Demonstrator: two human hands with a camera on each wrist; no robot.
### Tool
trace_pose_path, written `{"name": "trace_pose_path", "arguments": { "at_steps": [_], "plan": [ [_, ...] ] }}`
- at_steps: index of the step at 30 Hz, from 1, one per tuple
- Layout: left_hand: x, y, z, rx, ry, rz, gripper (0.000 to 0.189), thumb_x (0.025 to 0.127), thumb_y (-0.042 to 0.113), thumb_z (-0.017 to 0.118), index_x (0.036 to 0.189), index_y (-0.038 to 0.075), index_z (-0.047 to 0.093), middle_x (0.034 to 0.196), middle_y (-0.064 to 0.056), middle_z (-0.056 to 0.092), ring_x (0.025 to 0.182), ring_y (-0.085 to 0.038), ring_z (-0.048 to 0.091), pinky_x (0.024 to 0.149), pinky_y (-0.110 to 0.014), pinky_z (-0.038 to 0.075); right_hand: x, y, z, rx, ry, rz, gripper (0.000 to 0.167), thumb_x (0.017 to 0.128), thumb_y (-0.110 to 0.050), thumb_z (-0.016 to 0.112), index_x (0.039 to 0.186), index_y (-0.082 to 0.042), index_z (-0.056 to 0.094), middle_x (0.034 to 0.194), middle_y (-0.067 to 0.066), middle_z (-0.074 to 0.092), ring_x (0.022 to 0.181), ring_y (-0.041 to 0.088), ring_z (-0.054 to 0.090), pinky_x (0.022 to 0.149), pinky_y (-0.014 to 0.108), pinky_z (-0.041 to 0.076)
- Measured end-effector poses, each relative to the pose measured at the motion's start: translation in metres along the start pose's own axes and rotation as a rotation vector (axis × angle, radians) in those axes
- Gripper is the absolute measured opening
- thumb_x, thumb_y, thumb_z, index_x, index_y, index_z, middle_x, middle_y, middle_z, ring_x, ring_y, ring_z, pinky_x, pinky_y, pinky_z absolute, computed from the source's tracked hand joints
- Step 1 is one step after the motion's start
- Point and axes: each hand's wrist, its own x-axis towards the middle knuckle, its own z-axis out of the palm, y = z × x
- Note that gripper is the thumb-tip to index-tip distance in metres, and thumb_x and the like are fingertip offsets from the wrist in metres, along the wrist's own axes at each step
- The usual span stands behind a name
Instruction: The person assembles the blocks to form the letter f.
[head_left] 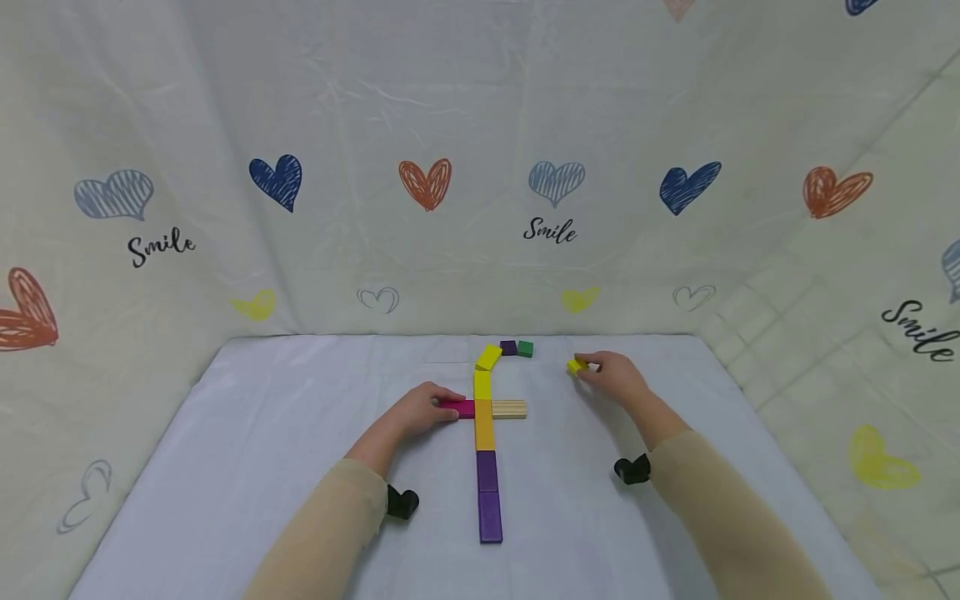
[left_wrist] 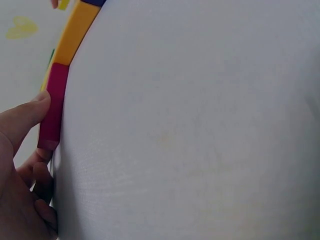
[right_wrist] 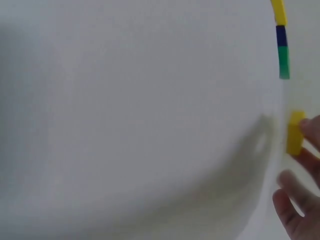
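My left hand (head_left: 415, 408) has thumb and fingers about a magenta block (head_left: 467, 409), whose end meets the left side of the orange block (head_left: 484, 425). In the left wrist view the thumb lies along the magenta block's side. Between thumb and fingers my right hand (head_left: 613, 377) pinches a small yellow block (right_wrist: 295, 132), to the right of the row's curved top end. That end holds a tilted yellow block (head_left: 488, 357), a dark purple cube (head_left: 508, 347) and a green cube (head_left: 526, 349). An upright yellow block (head_left: 482, 385) stands above the orange one.
Opposite the magenta block, a pale wooden ridged piece (head_left: 509, 409) joins the orange block's right side. Two purple blocks (head_left: 489, 517) continue the row toward me. A white cloth (head_left: 247, 467) covers the table, and a curtain with printed hearts (head_left: 480, 275) hangs behind it.
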Motion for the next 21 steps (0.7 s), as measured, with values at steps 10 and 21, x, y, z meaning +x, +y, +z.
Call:
{"name": "trace_pose_path", "arguments": {
  "at_steps": [10, 21],
  "plan": [
    [-0.001, 0.002, 0.0, -0.003, 0.001, 0.008, 0.03, 0.092, 0.028, 0.071, 0.122, 0.028, 0.072, 0.121, -0.005, 0.06, 0.115, -0.027, 0.051, 0.103, -0.05, 0.041, 0.016, -0.035, 0.024, 0.003, 0.002, -0.008, 0.04, 0.096, -0.029, 0.065, 0.135, -0.021, 0.063, 0.137, 0.014, 0.058, 0.111, 0.032, 0.056, 0.095, 0.048, 0.047],
    [0.0, 0.001, 0.0, -0.003, 0.001, -0.004, 0.03, 0.091, 0.029, 0.073, 0.121, 0.03, 0.072, 0.122, -0.005, 0.059, 0.116, -0.027, 0.051, 0.102, -0.051, 0.043, 0.021, -0.05, 0.043, 0.009, 0.052, 0.023, 0.037, 0.096, -0.029, 0.065, 0.131, -0.016, 0.066, 0.136, 0.014, 0.059, 0.13, 0.037, 0.048, 0.107, 0.052, 0.039]
  ]
}}
